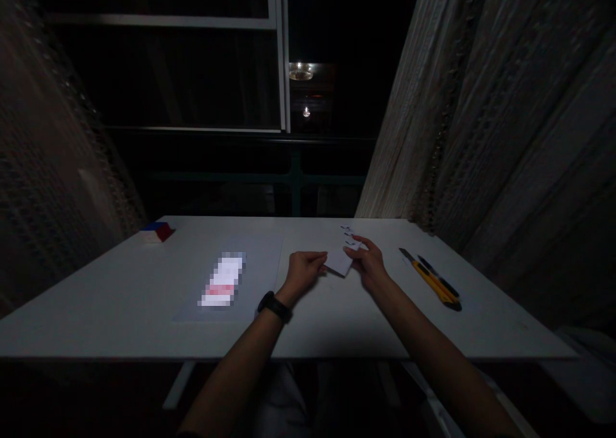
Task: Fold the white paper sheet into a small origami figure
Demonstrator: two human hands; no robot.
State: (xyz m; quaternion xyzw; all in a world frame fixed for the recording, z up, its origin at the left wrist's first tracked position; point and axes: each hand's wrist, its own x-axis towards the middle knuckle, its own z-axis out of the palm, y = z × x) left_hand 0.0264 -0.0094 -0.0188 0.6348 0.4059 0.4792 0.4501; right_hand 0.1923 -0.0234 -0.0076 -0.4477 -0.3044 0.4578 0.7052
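Both my hands meet over the middle of a white table (120,310) and hold one small folded piece of white paper (339,262) between them. My left hand (303,272), with a black watch on its wrist, pinches the paper's left edge. My right hand (368,263) grips its right side with fingers closed. A few tiny paper scraps (347,233) lie just beyond the hands.
A yellow utility knife (430,279) and a dark pen (439,276) lie at the right. A large sheet with a blurred patch (222,279) lies to the left. A red-and-blue box (156,231) sits at the far left corner. Curtains hang on both sides of a dark window.
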